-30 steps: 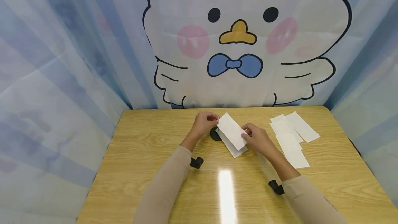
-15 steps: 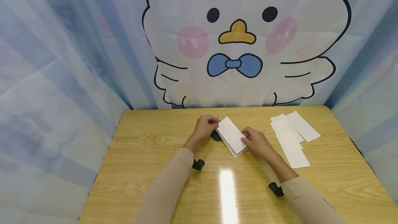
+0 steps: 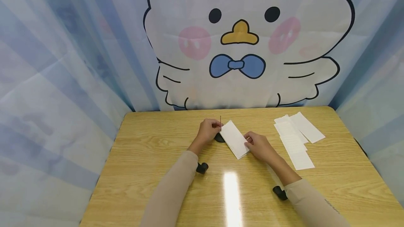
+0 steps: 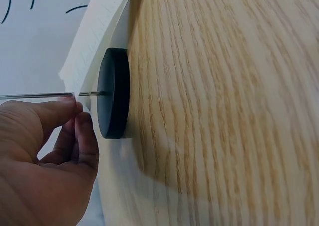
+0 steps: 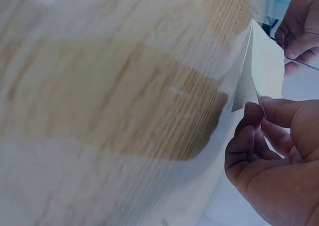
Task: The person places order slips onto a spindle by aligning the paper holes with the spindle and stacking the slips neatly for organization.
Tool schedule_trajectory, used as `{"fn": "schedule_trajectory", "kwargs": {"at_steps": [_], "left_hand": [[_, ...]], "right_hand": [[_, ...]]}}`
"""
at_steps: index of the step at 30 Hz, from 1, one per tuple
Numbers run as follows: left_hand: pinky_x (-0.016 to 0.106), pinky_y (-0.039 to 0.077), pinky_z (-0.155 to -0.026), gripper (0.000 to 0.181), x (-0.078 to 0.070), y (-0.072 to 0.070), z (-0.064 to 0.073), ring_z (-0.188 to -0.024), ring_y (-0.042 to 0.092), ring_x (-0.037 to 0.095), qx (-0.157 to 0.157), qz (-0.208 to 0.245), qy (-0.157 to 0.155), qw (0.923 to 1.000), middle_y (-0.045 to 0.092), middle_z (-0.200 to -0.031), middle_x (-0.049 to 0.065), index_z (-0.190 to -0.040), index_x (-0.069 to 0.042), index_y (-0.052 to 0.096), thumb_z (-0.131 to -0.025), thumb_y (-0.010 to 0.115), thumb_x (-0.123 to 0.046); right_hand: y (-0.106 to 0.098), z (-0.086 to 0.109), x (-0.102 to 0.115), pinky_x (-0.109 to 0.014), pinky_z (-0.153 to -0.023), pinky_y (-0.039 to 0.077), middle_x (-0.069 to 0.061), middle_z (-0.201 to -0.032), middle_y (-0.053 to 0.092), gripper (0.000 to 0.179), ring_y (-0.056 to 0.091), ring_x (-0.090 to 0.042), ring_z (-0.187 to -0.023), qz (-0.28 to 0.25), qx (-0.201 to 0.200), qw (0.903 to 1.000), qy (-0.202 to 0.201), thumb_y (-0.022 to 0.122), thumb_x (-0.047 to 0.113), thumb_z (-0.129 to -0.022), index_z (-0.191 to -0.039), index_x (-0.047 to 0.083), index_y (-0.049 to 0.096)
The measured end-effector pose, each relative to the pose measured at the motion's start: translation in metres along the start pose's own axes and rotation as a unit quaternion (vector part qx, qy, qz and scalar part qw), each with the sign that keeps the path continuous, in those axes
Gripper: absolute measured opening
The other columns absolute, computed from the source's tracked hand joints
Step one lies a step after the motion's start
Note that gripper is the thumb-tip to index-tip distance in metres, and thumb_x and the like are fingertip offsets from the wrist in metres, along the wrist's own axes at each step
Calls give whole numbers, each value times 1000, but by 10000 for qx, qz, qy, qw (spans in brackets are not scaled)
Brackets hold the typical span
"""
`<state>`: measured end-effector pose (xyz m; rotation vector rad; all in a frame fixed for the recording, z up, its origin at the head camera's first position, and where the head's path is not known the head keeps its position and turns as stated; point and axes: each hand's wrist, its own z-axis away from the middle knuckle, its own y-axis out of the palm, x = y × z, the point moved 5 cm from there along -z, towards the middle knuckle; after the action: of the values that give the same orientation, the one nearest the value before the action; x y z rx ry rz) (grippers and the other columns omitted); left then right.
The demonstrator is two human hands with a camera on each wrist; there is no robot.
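A receipt spike stands upright near the table's far side, with a round black base (image 4: pixel 113 94) and a thin metal rod (image 4: pixel 35 95). One white paper slip (image 3: pixel 234 138) is threaded on the rod by its far-left corner. My left hand (image 3: pixel 208 129) pinches that corner between thumb and fingers, right beside the rod, a little above the base. Over at the slip's right edge, my right hand (image 3: pixel 259 145) pinches the paper between thumb and forefinger. Another white sheet peeks out beneath the slip, close over the table, and hides part of the base.
Several loose white slips (image 3: pixel 295 146) overlap each other on the wooden table (image 3: pixel 151 178), to the right of my right hand. A curtain with a cartoon bird (image 3: pixel 236 90) hangs behind the table's far edge. Black wrist mounts (image 3: pixel 202 168) sit below both wrists.
Both hands have lowered the slip along the rod. The gap between it and the sheet beneath has narrowed, and more of the rod now rises above the paper.
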<state>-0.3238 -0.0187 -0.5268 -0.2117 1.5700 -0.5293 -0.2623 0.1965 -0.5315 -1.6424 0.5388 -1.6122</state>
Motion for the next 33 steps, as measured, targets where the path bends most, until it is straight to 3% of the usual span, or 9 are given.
{"fn": "schedule_trajectory", "kwargs": {"at_steps": [6, 18, 33], "left_hand": [[26, 56, -75, 15, 6, 3, -1, -86, 65, 13, -27, -174, 12, 9998, 77, -101, 7, -99, -6, 81, -98, 67, 0], [29, 59, -80, 12, 8, 6, -2, -94, 71, 21, -124, -218, -46, 9997, 79, -103, 8, -98, -5, 80, -96, 69, 0], [26, 56, -74, 15, 11, 8, -2, -83, 66, 14, -116, -292, -34, 9995, 74, -92, 6, -98, -8, 81, -96, 68, 1]], "right_hand": [[2, -1, 0, -37, -76, 53, -10, -94, 68, 21, 62, -21, -85, 133, 29, 9999, -53, 65, 5, -99, -119, -3, 65], [4, -1, 2, -33, -71, 51, -8, -87, 65, 20, 58, -19, -79, 291, 82, 9995, -102, 68, 4, -98, -116, -4, 65], [3, 2, 4, -36, -71, 50, -9, -89, 62, 23, 56, -20, -79, 416, 85, 9990, -118, 72, 7, -95, -115, -3, 64]]}}
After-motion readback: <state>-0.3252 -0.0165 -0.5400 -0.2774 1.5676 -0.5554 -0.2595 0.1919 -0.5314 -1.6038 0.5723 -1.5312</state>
